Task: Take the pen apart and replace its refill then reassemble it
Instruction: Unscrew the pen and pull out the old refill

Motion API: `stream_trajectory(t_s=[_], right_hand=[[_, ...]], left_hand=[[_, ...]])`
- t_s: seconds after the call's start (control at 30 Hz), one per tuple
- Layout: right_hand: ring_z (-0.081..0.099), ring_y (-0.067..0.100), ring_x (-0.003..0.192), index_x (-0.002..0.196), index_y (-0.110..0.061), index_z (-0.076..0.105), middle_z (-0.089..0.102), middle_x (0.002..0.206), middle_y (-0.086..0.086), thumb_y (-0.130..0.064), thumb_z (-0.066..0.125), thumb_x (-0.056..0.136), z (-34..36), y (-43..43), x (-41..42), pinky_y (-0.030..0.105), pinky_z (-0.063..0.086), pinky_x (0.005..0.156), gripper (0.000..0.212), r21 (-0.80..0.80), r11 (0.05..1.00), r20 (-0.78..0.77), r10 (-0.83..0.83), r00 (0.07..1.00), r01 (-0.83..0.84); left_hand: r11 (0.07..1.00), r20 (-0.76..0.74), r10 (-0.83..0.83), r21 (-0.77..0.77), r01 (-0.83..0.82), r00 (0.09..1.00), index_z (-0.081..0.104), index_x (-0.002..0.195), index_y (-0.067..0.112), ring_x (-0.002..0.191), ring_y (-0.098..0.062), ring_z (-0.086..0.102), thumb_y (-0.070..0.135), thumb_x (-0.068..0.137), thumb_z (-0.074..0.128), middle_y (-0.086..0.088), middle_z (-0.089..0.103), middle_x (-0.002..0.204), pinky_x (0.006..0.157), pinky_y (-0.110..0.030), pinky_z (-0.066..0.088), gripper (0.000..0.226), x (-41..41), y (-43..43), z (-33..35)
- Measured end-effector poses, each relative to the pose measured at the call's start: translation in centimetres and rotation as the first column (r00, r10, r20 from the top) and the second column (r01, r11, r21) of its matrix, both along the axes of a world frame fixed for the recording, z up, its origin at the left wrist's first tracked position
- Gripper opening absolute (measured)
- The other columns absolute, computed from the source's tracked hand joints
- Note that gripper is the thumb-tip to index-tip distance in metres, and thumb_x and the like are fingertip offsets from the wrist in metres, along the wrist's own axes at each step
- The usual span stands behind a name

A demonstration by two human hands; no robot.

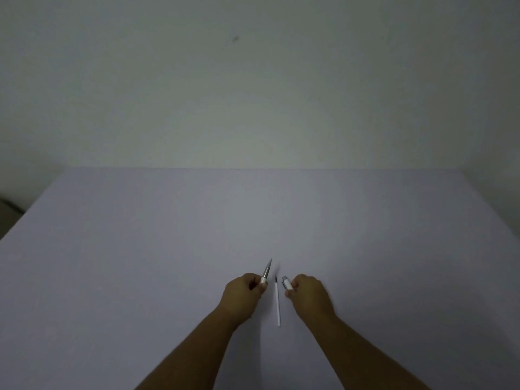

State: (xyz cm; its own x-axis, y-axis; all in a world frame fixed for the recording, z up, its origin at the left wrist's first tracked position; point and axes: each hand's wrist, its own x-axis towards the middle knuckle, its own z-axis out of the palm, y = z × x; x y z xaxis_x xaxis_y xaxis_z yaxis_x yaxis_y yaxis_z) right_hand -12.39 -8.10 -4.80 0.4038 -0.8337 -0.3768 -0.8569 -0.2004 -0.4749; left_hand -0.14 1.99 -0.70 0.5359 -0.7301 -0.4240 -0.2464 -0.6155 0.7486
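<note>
My left hand (pixel 244 291) is closed around the pen's front half (pixel 266 271), a white piece with a silver tapered tip pointing up and away. In my right hand (pixel 306 292) I grip the pen's rear half (pixel 287 283), white with a silver end poking out toward the left. The two halves are apart. Between my hands a thin white refill (pixel 277 302) with a dark tip lies on the table, pointing away from me. No hand touches the refill.
A pale lilac table (pixel 168 263) fills the lower view and meets a plain wall (pixel 253 94) at the back. The table's left edge drops off to a dark floor corner (pixel 8 209).
</note>
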Motion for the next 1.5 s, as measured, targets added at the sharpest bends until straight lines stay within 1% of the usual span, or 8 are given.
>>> stream_trajectory(t_s=[0.2, 0.4, 0.67, 0.87, 1.03, 1.17, 1.3, 1.5], right_hand=[[0.064, 0.027, 0.091, 0.094, -0.007, 0.068, 0.067, 0.09, 0.008, -0.039, 0.054, 0.09, 2.2, 0.3, -0.2, 0.039, 0.053, 0.085, 0.035, -0.025, 0.996, 0.266, -0.073, 0.961, 0.083], [0.051, 0.013, 0.063, 0.068, -0.014, 0.063, 0.058, 0.065, -0.002, -0.034, 0.066, 0.084, 5.4, 1.3, 1.2, 0.027, 0.042, 0.062, 0.026, 0.426, 0.902, 0.538, -0.318, 0.781, 0.074], [0.059, 0.02, 0.07, 0.082, -0.01, 0.068, 0.064, 0.07, 0.005, -0.009, 0.058, 0.089, 7.0, 0.5, 0.8, 0.03, 0.049, 0.075, 0.012, 0.615, 0.787, 0.651, -0.473, 0.594, -0.048], [0.049, 0.014, 0.066, 0.078, -0.011, 0.065, 0.059, 0.068, 0.001, -0.028, 0.067, 0.084, 7.7, 0.0, 0.3, 0.028, 0.044, 0.068, 0.018, 0.591, 0.805, 0.554, -0.45, 0.7, 0.049], [0.053, 0.014, 0.069, 0.093, -0.007, 0.065, 0.063, 0.078, 0.004, -0.005, 0.058, 0.089, 8.9, -0.1, 0.0, 0.025, 0.044, 0.068, 0.009, 0.663, 0.747, 0.635, -0.524, 0.567, -0.052], [0.052, 0.014, 0.069, 0.081, -0.011, 0.066, 0.062, 0.078, 0.003, -0.023, 0.07, 0.082, 9.0, -0.1, -0.1, 0.028, 0.046, 0.068, 0.013, 0.607, 0.793, 0.581, -0.487, 0.652, 0.052], [0.056, 0.015, 0.073, 0.085, -0.011, 0.067, 0.063, 0.081, 0.005, -0.006, 0.058, 0.089, 9.7, -0.5, -0.3, 0.025, 0.046, 0.07, 0.01, 0.644, 0.764, 0.65, -0.513, 0.561, -0.047], [0.053, 0.014, 0.069, 0.079, -0.011, 0.063, 0.06, 0.074, 0.003, -0.022, 0.065, 0.087, 10.3, -0.2, -0.2, 0.026, 0.048, 0.071, 0.014, 0.581, 0.813, 0.631, -0.473, 0.615, 0.03]], left_hand=[[0.998, 0.091, -0.055, -0.023, 0.058, 0.994, 0.064, 0.104, 0.013, 0.074, -0.013, 0.054, 0.031, 0.096, 0.05, 0.003, 0.06, 0.081, 0.067, -0.023, 0.043, 0.024, -0.1, 0.0, 0.6], [0.984, 0.208, -0.161, -0.045, 0.174, 0.965, 0.063, 0.108, 0.009, 0.082, -0.021, 0.064, 0.028, 0.099, 0.045, -0.009, 0.069, 0.099, 0.071, -0.026, 0.046, 0.028, -1.3, -0.4, 1.7], [0.991, -0.239, -0.058, -0.13, 0.027, 0.969, 0.064, 0.091, 0.019, 0.064, -0.01, 0.049, 0.026, 0.1, 0.039, 0.004, 0.057, 0.078, 0.061, -0.02, 0.042, 0.027, -1.5, -0.3, 3.9], [0.988, -0.078, -0.072, -0.141, 0.061, 0.994, 0.066, 0.103, 0.013, 0.065, -0.006, 0.05, 0.023, 0.101, 0.037, 0.007, 0.058, 0.08, 0.058, -0.018, 0.04, 0.03, -2.5, -0.4, 4.6], [0.989, 0.004, -0.052, -0.14, 0.052, 0.999, 0.065, 0.102, 0.016, 0.069, -0.005, 0.05, 0.021, 0.1, 0.037, 0.006, 0.058, 0.084, 0.061, -0.016, 0.04, 0.028, -2.7, -0.5, 5.1], [0.985, 0.075, -0.071, -0.153, 0.082, 0.995, 0.064, 0.11, 0.011, 0.078, -0.014, 0.054, 0.026, 0.101, 0.038, -0.006, 0.064, 0.096, 0.063, -0.016, 0.04, 0.031, -3.0, -0.8, 5.7], [0.983, 0.146, -0.069, -0.159, 0.092, 0.987, 0.063, 0.112, 0.011, 0.082, -0.016, 0.053, 0.026, 0.101, 0.038, -0.013, 0.068, 0.107, 0.061, -0.014, 0.038, 0.032, -3.1, -1.0, 6.2], [0.979, 0.248, -0.098, -0.151, 0.138, 0.964, 0.062, 0.115, 0.009, 0.086, -0.012, 0.053, 0.026, 0.101, 0.037, -0.01, 0.068, 0.107, 0.071, -0.02, 0.039, 0.033, -3.8, -1.4, 7.0]])
